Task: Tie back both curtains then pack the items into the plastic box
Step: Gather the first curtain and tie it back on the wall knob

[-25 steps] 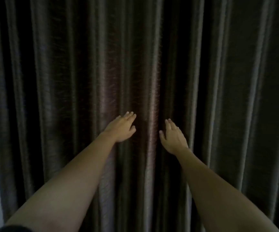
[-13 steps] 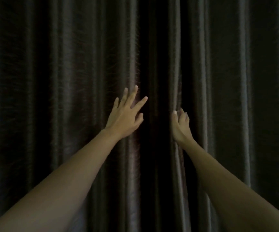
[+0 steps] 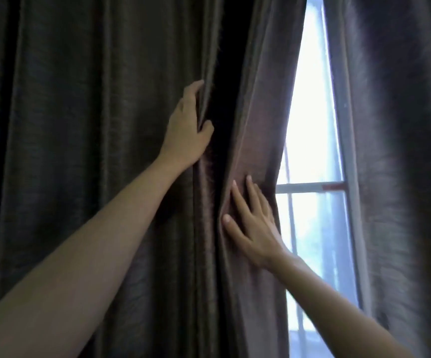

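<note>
**Inspector:** Report the hands.

**Assistant:** The left hand (image 3: 187, 130) grips a fold of the left curtain (image 3: 80, 151), fingers (image 3: 196, 86) hooked behind the fold and thumb curled at the front. The right hand (image 3: 254, 228) lies flat on that curtain's inner edge, straight and spread, pressing but not gripping.

**Inspector:** The other curtain?

**Assistant:** The right curtain (image 3: 403, 151) hangs untouched. Between the two a narrow gap shows the window (image 3: 312, 187). No tie-back, items or plastic box in view.

**Inspector:** Risks?

**Assistant:** In my judgement, the flat right hand could let the edge slide off and fall shut, as nothing pinches it. A one-sided pull from the left hand could bunch the cloth unevenly, hindering the tie.
</note>
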Demonstrator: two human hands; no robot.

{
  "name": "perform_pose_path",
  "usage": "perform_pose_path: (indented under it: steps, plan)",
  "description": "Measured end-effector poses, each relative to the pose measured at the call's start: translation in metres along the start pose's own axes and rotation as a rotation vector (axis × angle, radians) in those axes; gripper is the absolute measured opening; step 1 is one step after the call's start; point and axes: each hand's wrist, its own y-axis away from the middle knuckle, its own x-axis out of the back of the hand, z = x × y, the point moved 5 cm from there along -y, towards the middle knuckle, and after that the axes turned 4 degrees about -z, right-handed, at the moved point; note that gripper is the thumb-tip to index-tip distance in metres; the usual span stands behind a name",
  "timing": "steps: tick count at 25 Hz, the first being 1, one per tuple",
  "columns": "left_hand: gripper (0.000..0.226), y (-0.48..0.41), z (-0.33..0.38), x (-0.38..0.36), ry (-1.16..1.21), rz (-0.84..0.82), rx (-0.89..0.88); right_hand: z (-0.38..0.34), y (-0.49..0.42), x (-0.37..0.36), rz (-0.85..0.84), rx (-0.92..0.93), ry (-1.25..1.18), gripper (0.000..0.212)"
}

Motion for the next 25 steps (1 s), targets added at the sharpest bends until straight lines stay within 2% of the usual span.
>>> perform_pose_path:
  steps: [3,5,8,11,13,21,25]
  plan:
    - [0.049,-0.011,0.004,0.009,-0.082,0.001,-0.004,-0.021,-0.017,-0.026,0.005,0.059,-0.088,0.074]
    - [0.058,-0.013,0.007,0.014,-0.210,0.028,-0.005,-0.035,-0.032,-0.041,0.042,0.078,-0.118,0.076]
    - [0.076,-0.012,-0.002,0.023,-0.586,0.033,-0.043,-0.059,-0.055,-0.066,0.074,0.112,-0.171,0.079]
    - [0.082,-0.015,-0.031,0.037,-0.875,0.035,-0.017,-0.081,-0.073,-0.089,0.046,0.131,-0.208,0.084]
    - [0.085,-0.019,-0.058,0.055,-0.983,0.023,0.047,-0.099,-0.085,-0.104,0.031,0.157,-0.219,0.087]
    - [0.096,-0.017,-0.166,0.150,-0.966,-0.037,0.285,-0.184,-0.143,-0.178,0.017,0.221,-0.358,0.091]
    - [0.106,-0.005,-0.233,0.204,-0.807,-0.010,0.517,-0.230,-0.166,-0.226,-0.001,0.237,-0.393,0.092]
